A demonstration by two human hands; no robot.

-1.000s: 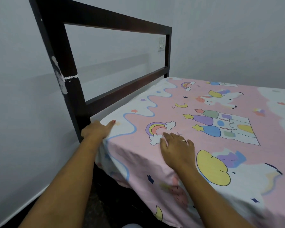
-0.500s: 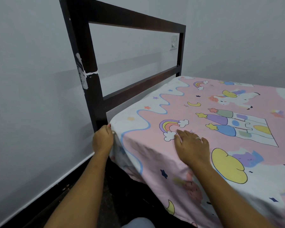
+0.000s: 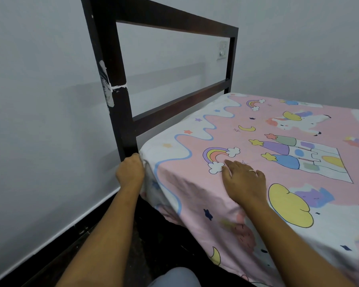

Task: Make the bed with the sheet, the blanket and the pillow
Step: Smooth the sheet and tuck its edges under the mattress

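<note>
A pink sheet [image 3: 247, 129] printed with rainbows, unicorns and castles covers the mattress and hangs over its near side. My left hand [image 3: 130, 170] is at the mattress's near corner beside the headboard post, fingers curled on the bunched edge of the sheet there. My right hand [image 3: 244, 180] lies flat on top of the sheet near the mattress edge, fingers spread next to a rainbow print, with a ring on one finger. No blanket or pillow is in view.
A dark wooden headboard [image 3: 120, 96] with two horizontal rails stands against the grey wall [image 3: 39, 121]. A wall switch [image 3: 222, 51] shows behind the rails. Dark floor [image 3: 56, 264] runs between wall and bed. My knee [image 3: 174, 277] is at the bottom edge.
My left hand has slid from the top of the mattress corner down onto its side next to the post, gathering the sheet edge. My right hand keeps pressing the same spot.
</note>
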